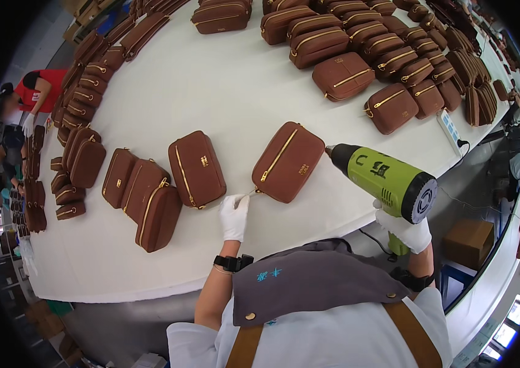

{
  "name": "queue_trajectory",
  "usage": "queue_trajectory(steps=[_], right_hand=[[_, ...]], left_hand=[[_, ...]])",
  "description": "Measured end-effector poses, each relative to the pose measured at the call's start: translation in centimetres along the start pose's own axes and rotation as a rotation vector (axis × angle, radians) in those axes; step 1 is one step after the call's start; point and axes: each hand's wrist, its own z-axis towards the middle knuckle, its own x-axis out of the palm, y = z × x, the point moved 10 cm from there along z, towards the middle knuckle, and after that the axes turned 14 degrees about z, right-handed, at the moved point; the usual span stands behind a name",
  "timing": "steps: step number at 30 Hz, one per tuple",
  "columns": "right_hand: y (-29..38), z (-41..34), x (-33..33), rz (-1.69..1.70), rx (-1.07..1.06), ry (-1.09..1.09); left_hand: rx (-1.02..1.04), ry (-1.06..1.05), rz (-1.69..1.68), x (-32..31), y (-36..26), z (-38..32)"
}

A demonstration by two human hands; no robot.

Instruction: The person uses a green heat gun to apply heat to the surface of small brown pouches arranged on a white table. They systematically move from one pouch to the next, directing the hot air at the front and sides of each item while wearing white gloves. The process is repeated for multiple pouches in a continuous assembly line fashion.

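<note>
My right hand (406,231), in a white glove, grips the handle of a green and black heat gun (375,177). The gun's metal nozzle points left at the edge of a brown zippered bag (290,161); from above I cannot tell whether they touch. My left hand (234,216), also gloved, has its thumb and fingertips pinched together at the bag's lower left corner. A thin strand seems to run from them to the bag's small metal ring. Left of that hand another brown bag (198,169) lies flat, its gold zipper along its left side.
Three overlapping brown bags (147,198) lie further left on the white table (172,92). Many more stand in rows at the back right and left. A power strip (449,129) lies by the right edge. Cardboard box (468,243) below. A person (41,92) in red works at left.
</note>
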Motion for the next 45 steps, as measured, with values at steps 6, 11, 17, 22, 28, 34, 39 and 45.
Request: queue_trajectory(steps=[6, 11, 17, 22, 28, 34, 39, 45], right_hand=[[-0.3, -0.2, 2.8, 0.117, -0.191, 0.319], [2.1, 3.5, 5.4, 0.039, -0.205, 0.261], [1.5, 6.7, 1.6, 0.217, 0.08, 0.032], [2.0, 6.6, 1.9, 0.318, 0.079, 0.149], [2.5, 7.3, 4.4, 0.334, -0.017, 0.347], [2.7, 7.0, 3.5, 0.302, 0.001, 0.365], [2.1, 7.0, 2.9, 0.313, -0.008, 0.376], [1.3, 7.6, 3.4, 0.321, -0.015, 0.456]], left_hand=[[-0.197, 0.151, -0.202, 1.6, 0.4, 0.7], [-0.215, 0.191, -0.227, 3.2, -0.1, 1.7], [-0.275, 0.301, -0.295, 3.8, -2.1, 1.3], [-0.332, 0.342, -0.329, 3.8, -3.3, 1.6], [-0.166, 0.243, -0.099, 3.5, -5.0, 3.8], [0.126, 0.372, 0.318, 6.1, -14.2, 8.2], [0.093, 0.336, 0.252, 7.0, -8.0, 12.5], [-0.202, 0.391, -0.111, 6.9, -6.1, 10.1]])
